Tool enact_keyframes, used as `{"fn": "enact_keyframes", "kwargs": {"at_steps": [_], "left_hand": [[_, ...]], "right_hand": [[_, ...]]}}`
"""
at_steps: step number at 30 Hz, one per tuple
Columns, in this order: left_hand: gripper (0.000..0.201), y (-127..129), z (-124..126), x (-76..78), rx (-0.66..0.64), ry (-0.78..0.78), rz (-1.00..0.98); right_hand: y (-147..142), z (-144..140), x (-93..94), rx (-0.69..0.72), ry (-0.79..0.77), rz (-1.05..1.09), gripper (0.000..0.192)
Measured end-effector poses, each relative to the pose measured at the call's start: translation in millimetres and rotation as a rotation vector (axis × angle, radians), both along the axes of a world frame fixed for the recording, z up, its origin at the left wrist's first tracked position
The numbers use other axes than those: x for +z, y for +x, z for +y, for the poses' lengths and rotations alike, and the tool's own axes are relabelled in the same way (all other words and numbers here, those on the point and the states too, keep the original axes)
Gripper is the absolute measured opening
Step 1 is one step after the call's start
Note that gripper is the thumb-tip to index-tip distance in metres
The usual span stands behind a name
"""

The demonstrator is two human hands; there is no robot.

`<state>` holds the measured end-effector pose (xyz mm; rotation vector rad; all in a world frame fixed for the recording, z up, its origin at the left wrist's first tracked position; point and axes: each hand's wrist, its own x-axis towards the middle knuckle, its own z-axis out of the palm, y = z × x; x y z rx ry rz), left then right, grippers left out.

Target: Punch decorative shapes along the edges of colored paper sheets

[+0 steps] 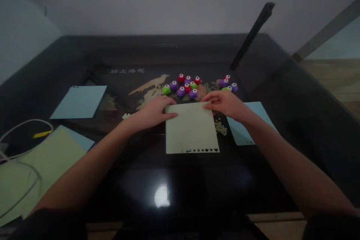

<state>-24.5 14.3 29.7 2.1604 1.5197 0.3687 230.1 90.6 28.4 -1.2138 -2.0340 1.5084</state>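
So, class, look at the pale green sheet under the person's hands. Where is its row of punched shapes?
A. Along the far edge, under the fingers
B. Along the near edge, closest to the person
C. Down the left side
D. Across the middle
B: the dark cut-outs line the near edge of the pale green sheet, while the left hand and right hand rest at its far corners.

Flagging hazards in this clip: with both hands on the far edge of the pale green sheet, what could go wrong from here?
The right hand could sweep the loose punched bits across the glossy table. The left hand might nudge the small craft punches just beyond the green sheet. The sheet could slide on the slick surface.
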Motion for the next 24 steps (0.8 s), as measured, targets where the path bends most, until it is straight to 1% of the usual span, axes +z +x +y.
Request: {"fn": "enact_keyframes", "kwargs": {"at_steps": [2, 4, 7, 9, 11, 14, 16, 18, 20, 22, 24], "left_hand": [[0.03, -1, -1, 9.1, 0.047, -0.063, -0.106], [0.027, -1, -1, 15.3, 0.091, -0.11, -0.248], [0.021, -1, -2, 17.7, 0.137, -0.169, -0.46], [0.02, 1, -3, 17.1, 0.177, -0.183, -0.536], [0.02, 2, -4, 17.2, 0.234, -0.13, -0.548], [0.024, 4, -4, 19.8, 0.331, -0.013, -0.538], [0.023, 5, -5, 21.7, 0.385, 0.014, -0.568], [0.018, 6, -4, 22.0, 0.419, 0.007, -0.628], [0.016, 9, -4, 19.8, 0.428, -0.002, -0.73], [0.025, 14, -5, 15.1, 0.401, -0.02, -0.873], [0.037, 20, -8, 8.9, 0.353, -0.088, -0.995]], "right_hand": [[4, 1, 7.4, -0.031, -0.036, 0.062, 0.015], [9, 3, 12.8, -0.061, -0.038, 0.113, 0.015], [15, 5, 16.9, -0.104, -0.029, 0.162, 0.016], [17, 5, 18.8, -0.123, -0.017, 0.188, 0.018], [17, 4, 21.3, -0.132, -0.015, 0.218, 0.019], [15, 1, 25.7, -0.106, -0.035, 0.241, 0.019], [15, -1, 27.4, -0.076, -0.06, 0.234, 0.02], [15, -2, 27.4, -0.066, -0.086, 0.22, 0.022], [15, -2, 26.5, -0.08, -0.1, 0.217, 0.024], [17, -1, 26.2, -0.112, -0.092, 0.231, 0.026], [19, 1, 27.8, -0.154, -0.067, 0.255, 0.025]]}}
